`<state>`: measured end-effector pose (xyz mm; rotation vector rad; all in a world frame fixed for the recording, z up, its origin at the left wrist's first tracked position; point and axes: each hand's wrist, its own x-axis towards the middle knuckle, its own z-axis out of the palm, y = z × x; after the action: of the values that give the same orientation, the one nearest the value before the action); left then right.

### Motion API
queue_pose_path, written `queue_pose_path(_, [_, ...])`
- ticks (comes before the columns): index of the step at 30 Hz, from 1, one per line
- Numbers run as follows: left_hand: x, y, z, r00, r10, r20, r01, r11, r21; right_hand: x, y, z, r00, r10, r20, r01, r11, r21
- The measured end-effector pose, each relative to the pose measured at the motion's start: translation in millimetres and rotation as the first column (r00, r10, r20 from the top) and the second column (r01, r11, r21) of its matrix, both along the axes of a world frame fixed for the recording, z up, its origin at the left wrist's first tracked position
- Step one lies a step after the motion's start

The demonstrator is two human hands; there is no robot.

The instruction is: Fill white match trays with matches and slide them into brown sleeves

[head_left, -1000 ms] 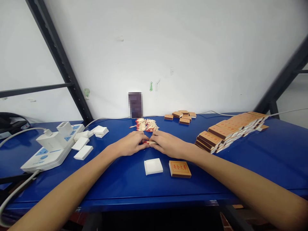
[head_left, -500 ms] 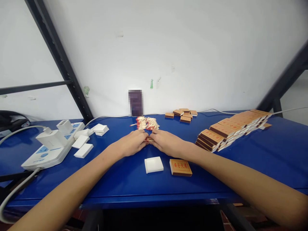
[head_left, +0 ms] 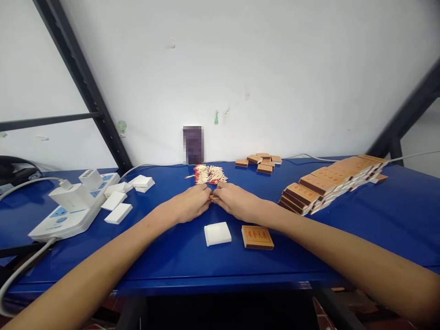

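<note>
My left hand and my right hand meet fingertip to fingertip on the blue table. Both are closed on a small bundle of matches held between them. Just beyond the fingers lies a loose heap of red-tipped matches. Near my wrists lie a white inner tray and a brown matchbox sleeve with red print, side by side.
Rows of stacked brown matchboxes fill the right. A few more matchboxes lie at the back. White trays and a power strip with chargers sit at left. A dark card leans on the wall.
Both hands stay together on the bundle; the view has tilted slightly, so everything sits a little higher in the picture. Nothing else has moved.
</note>
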<state>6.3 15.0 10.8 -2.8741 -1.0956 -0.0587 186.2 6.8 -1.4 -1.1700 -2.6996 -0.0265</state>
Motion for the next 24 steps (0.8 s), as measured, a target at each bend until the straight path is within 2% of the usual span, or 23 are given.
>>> queue_pose_path(7, [0,0,4.9,1.0,0.021,0.006,-0.021,0.999,-0.039,-5,-4,-2.0,0.997,-0.043,0.067,0.039,0.998,0.057])
queue_pose_path(15, [0,7,13.1,0.998,-0.01,-0.063,0.004,0.995,-0.096,-4,2,-2.5,0.999,0.01,0.044,-0.012,0.999,0.046])
queue_pose_path(20, [0,8,17.2,0.998,-0.031,-0.053,0.025,0.994,-0.103,-3,6,6.7,0.997,0.068,-0.039,-0.07,0.997,-0.04])
queue_pose_path(24, [1,0,31.1,0.999,-0.016,-0.045,0.01,0.99,-0.139,-1,0,23.9,0.995,0.073,-0.062,-0.079,0.992,-0.095])
